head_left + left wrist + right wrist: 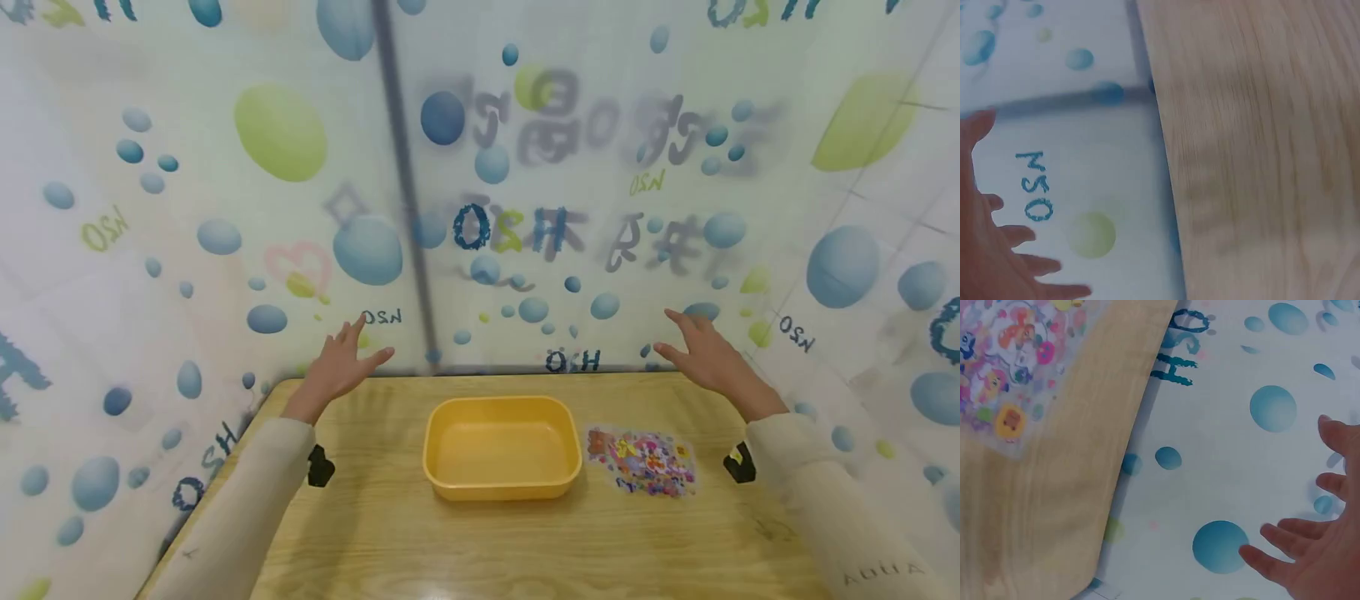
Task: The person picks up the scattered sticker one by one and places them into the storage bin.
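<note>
The sticker sheet (pixel 651 463) lies below and inward from the nearer right hand (pixel 712 360), whose fingers, like the left hand's (pixel 339 367), are apart.

Tabletop (pixel 525 546) from head and wrists

Saw a yellow, round-cornered rectangular plastic tray (pixel 502 491) sitting upright, open side up, on the pale wood-grained table (pixel 525 550). Noted, just right of it, a clear plastic sheet of multicoloured cartoon stickers (pixel 647 463), lying flat.
</note>
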Demonstrator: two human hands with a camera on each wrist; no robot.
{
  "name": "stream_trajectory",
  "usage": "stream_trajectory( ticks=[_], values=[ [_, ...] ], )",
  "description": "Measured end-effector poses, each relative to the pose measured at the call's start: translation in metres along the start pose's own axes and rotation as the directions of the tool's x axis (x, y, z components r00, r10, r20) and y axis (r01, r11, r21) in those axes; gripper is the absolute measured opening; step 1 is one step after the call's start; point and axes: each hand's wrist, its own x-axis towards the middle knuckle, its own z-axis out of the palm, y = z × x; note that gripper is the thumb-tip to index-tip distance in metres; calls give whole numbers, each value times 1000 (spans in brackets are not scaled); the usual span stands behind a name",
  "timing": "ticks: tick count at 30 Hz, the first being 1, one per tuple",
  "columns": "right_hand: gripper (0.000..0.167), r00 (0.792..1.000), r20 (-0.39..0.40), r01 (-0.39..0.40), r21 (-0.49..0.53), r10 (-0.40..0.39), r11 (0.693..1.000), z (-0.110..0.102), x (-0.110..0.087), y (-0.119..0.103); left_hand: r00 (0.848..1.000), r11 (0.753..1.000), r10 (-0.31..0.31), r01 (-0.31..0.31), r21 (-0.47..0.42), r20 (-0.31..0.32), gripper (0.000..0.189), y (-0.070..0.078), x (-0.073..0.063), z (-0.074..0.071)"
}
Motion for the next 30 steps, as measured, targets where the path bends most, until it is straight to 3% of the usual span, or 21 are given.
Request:
stream_trajectory(
  ticks=[2, 5, 9, 12, 18, 23, 27, 30],
  values=[
    [80, 1000, 1, 5, 15, -5, 1000, 5, -7, 1, 999, 994, -7, 11, -107, 39, 102, 3, -6, 5],
    [75, 1000, 11, -4, 29, 3, 1000, 17, -18, 6, 998, 964, 5, 14, -266, 70, 98, 10, -17, 18],
    [70, 1000, 27, -17, 60, 15, 998, 39, -35, 16, 994, 891, 11, 40, -452, 109, 89, 20, -32, 42],
    [69, 999, 33, -28, 91, 25, 995, 58, -47, 25, 991, 839, 12, 64, -541, 135, 83, 29, -45, 62],
    [65, 998, 48, -33, 103, 28, 994, 85, -62, 35, 992, 791, -17, 92, -605, 128, 72, 41, -70, 94],
    [68, 993, 95, -75, 117, 64, 990, 97, -64, 35, 990, 758, -47, 122, -641, 132, 76, 42, -80, 115],
    [72, 992, 114, -67, 127, 52, 990, 109, -67, 37, 991, 771, -64, 126, -624, 121, 75, 42, -83, 124],
    [66, 997, 71, -26, 106, 19, 994, 116, -68, 40, 993, 783, -58, 108, -613, 101, 74, 44, -84, 127]
  ],
)
